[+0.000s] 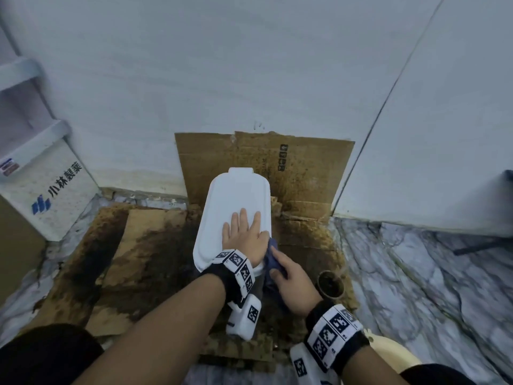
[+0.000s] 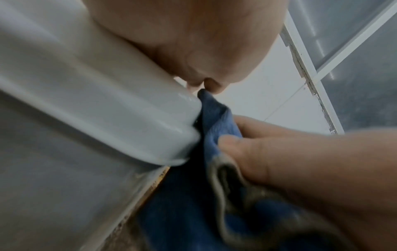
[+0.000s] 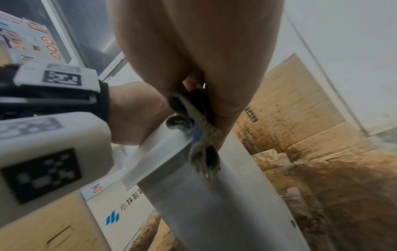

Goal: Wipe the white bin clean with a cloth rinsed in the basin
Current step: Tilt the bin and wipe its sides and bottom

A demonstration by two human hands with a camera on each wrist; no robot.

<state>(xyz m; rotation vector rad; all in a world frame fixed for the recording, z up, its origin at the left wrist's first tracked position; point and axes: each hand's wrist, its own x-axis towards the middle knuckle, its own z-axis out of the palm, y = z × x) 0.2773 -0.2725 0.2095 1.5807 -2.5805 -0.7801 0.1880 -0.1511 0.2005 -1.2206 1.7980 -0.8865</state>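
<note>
The tall white plastic bin (image 1: 236,201) with its closed lid is standing on soiled brown cardboard sheets (image 1: 133,262) close to the pale wall (image 1: 222,65), another cardboard panel leaning just behind it. The left hand (image 1: 244,240) is lying flat on the lid, fingers spread and straight, pressing down. The right hand (image 1: 291,284) is pinching a bunched dark blue cloth (image 1: 273,257) between thumb and fingers, holding it against the lid's right rim and the side below. A small brown round pot (image 1: 331,284) is sitting just right of that hand; marbled floor (image 1: 416,273) is lying open farther right, and a cream basin rim (image 1: 394,354) is showing at the lower right
</note>
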